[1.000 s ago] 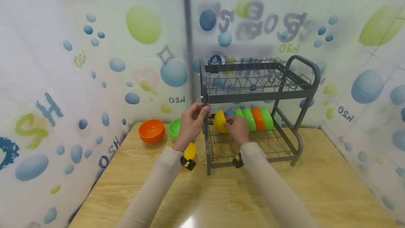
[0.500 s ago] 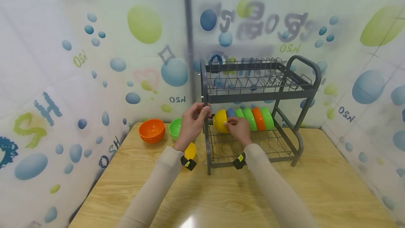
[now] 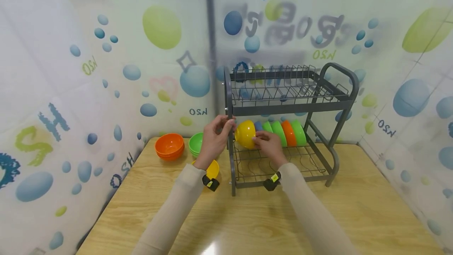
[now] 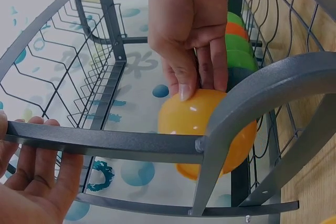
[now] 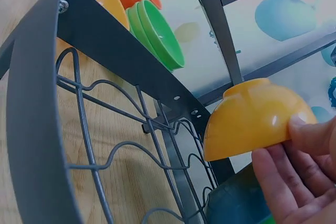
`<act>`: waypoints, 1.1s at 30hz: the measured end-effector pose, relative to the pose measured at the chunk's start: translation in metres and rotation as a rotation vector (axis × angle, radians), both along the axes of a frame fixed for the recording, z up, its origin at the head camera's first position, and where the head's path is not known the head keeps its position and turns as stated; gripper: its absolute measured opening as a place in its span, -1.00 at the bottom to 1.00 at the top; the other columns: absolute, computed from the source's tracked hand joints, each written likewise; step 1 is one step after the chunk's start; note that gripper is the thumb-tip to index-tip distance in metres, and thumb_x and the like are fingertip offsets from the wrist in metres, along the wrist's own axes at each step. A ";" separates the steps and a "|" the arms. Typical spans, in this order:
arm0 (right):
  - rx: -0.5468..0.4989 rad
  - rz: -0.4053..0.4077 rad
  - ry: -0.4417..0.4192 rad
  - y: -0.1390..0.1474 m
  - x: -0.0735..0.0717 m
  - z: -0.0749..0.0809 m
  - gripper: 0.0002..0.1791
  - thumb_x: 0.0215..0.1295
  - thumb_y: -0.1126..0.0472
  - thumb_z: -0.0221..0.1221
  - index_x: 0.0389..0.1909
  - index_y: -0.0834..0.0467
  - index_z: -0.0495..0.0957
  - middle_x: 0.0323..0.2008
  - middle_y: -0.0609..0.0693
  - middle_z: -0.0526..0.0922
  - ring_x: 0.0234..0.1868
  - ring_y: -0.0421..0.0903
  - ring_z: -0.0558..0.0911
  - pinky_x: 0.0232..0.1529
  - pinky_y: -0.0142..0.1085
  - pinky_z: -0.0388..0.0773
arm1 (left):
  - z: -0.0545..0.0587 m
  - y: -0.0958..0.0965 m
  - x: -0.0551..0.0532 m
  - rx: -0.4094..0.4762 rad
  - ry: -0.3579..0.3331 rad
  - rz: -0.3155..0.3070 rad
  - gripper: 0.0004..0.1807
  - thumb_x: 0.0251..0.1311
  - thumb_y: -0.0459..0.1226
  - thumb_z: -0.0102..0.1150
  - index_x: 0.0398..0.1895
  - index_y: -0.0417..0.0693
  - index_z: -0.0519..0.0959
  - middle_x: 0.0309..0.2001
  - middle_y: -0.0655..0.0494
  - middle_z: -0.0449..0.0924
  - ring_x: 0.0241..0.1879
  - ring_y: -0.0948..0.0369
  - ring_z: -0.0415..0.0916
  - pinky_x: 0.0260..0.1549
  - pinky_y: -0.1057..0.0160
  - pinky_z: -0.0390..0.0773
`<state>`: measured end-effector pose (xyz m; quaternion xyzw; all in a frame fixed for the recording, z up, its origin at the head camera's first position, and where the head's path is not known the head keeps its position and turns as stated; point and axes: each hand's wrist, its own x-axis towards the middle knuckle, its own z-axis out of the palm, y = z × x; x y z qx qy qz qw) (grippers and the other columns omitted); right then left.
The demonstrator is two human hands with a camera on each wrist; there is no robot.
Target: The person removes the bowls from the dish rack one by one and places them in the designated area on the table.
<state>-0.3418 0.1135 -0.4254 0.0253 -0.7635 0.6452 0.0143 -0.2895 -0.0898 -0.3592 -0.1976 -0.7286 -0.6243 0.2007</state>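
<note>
My right hand pinches a yellow bowl by its rim, thumb outside and fingers inside, at the left end of the lower tier of a grey two-tier dish rack. In the right wrist view the yellow bowl is tilted, rim down, above the wire shelf and in front of a blue bowl. My left hand grips the rack's left side frame; in the left wrist view its fingers curl round the bar. Right of the held bowl, several green bowls and an orange bowl stand on edge in a row.
Left of the rack on the wooden table are stacked orange bowls, stacked green bowls and a yellow bowl, partly hidden by my left arm. A patterned sheet hangs behind. The rack's upper tier has wire dividers.
My right hand has shifted the yellow bowl slightly left and turned it so more of its outside faces me. The left hand has stayed on the rack.
</note>
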 end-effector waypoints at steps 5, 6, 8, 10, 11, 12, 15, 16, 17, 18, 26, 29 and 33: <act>-0.027 0.014 -0.018 0.004 0.006 0.003 -0.69 0.41 0.25 0.28 0.10 0.29 0.62 -0.03 0.17 0.71 -0.10 -0.02 0.75 0.19 0.04 0.65 | -0.002 -0.002 -0.001 0.000 0.022 -0.014 -0.70 0.50 -0.15 0.12 0.05 -0.17 0.63 -0.17 -0.20 0.71 -0.19 0.03 0.62 -0.08 0.16 0.70; -0.030 0.015 -0.025 0.005 0.007 0.004 -0.69 0.41 0.25 0.29 0.10 0.28 0.62 -0.03 0.17 0.71 -0.09 -0.02 0.75 0.20 0.04 0.64 | -0.002 -0.002 0.000 -0.001 0.025 -0.014 -0.70 0.50 -0.14 0.12 0.04 -0.16 0.64 -0.18 -0.19 0.71 -0.21 0.09 0.63 -0.08 0.16 0.70; -0.020 0.025 -0.032 0.007 0.010 0.005 -0.68 0.42 0.23 0.28 0.11 0.27 0.62 -0.01 0.16 0.70 -0.07 -0.01 0.75 0.22 0.05 0.63 | -0.002 -0.002 0.000 0.001 0.027 -0.014 -0.71 0.50 -0.13 0.12 0.03 -0.14 0.64 -0.19 -0.17 0.71 -0.22 0.15 0.63 -0.08 0.12 0.71; -0.007 0.032 -0.034 0.009 0.014 0.008 -0.68 0.43 0.23 0.28 0.13 0.25 0.61 0.02 0.18 0.69 -0.02 0.04 0.74 0.22 0.03 0.63 | -0.002 -0.002 0.000 0.005 0.025 -0.018 -0.70 0.50 -0.14 0.12 0.03 -0.17 0.63 -0.18 -0.18 0.71 -0.21 0.10 0.65 -0.06 0.07 0.71; 0.003 0.038 -0.026 0.010 0.017 0.010 -0.68 0.43 0.23 0.27 0.13 0.26 0.61 0.04 0.20 0.69 0.00 0.07 0.74 0.23 0.03 0.63 | -0.002 -0.002 0.000 0.011 0.023 -0.023 -0.71 0.50 -0.14 0.12 0.03 -0.17 0.63 -0.18 -0.19 0.71 -0.19 0.03 0.65 -0.05 0.06 0.71; 0.021 0.042 -0.018 0.011 0.019 0.012 -0.67 0.44 0.22 0.26 0.14 0.25 0.61 0.06 0.20 0.69 0.03 0.08 0.73 0.22 0.02 0.64 | -0.002 -0.002 0.000 0.015 0.021 -0.028 -0.71 0.50 -0.14 0.12 0.03 -0.17 0.63 -0.18 -0.19 0.70 -0.17 -0.04 0.64 -0.03 0.04 0.70; 0.088 0.045 0.018 0.016 0.028 0.017 -0.68 0.44 0.20 0.26 0.13 0.23 0.62 0.08 0.20 0.69 0.07 0.10 0.71 0.22 0.01 0.64 | -0.001 -0.001 0.000 0.014 0.011 -0.029 -0.72 0.51 -0.18 0.11 0.05 -0.18 0.62 -0.16 -0.22 0.69 -0.13 -0.18 0.61 -0.01 0.08 0.69; 0.118 0.045 0.036 0.017 0.031 0.018 -0.68 0.44 0.18 0.27 0.12 0.22 0.63 0.08 0.19 0.70 0.07 0.08 0.70 0.21 0.01 0.65 | -0.001 0.000 0.001 0.014 0.006 -0.027 -0.74 0.51 -0.18 0.11 0.05 -0.16 0.62 -0.16 -0.23 0.69 -0.13 -0.17 0.60 -0.01 0.13 0.68; 0.155 0.045 0.059 0.019 0.033 0.018 -0.68 0.44 0.16 0.27 0.11 0.20 0.64 0.07 0.17 0.71 0.07 0.07 0.69 0.21 0.00 0.65 | 0.000 0.000 0.002 0.013 0.001 -0.023 -0.75 0.51 -0.19 0.11 0.04 -0.15 0.62 -0.15 -0.23 0.69 -0.13 -0.15 0.61 -0.02 0.18 0.67; 0.189 0.043 0.082 0.021 0.036 0.019 -0.69 0.43 0.14 0.28 0.09 0.18 0.65 0.06 0.15 0.72 0.06 0.05 0.69 0.20 -0.02 0.65 | 0.001 0.000 0.003 0.010 -0.004 -0.016 -0.75 0.51 -0.20 0.10 0.05 -0.16 0.62 -0.15 -0.24 0.68 -0.13 -0.13 0.61 -0.03 0.21 0.66; 0.322 0.034 0.285 0.032 0.054 0.020 -0.77 0.37 0.15 0.34 -0.05 0.17 0.71 -0.10 0.10 0.80 -0.07 0.01 0.72 0.06 -0.07 0.69 | 0.010 0.001 0.011 -0.004 -0.031 -0.014 -0.77 0.52 -0.28 0.07 0.04 -0.24 0.61 -0.14 -0.32 0.66 -0.13 -0.18 0.60 0.05 -0.08 0.67; 0.344 0.047 0.334 0.036 0.059 0.021 -0.79 0.37 0.17 0.33 -0.05 0.16 0.72 -0.13 0.08 0.80 -0.11 -0.02 0.73 0.01 -0.13 0.73 | 0.007 0.000 0.008 -0.004 -0.033 -0.020 -0.76 0.53 -0.25 0.08 0.06 -0.20 0.61 -0.13 -0.30 0.68 -0.12 -0.15 0.61 0.06 -0.08 0.66; 0.364 0.069 0.423 0.041 0.064 0.024 -0.83 0.34 0.22 0.35 -0.10 0.17 0.74 -0.18 0.07 0.81 -0.16 -0.02 0.76 -0.06 -0.23 0.75 | 0.003 -0.004 0.002 -0.015 -0.023 -0.039 -0.74 0.52 -0.18 0.09 0.06 -0.13 0.62 -0.13 -0.23 0.69 -0.12 -0.09 0.62 0.04 0.00 0.67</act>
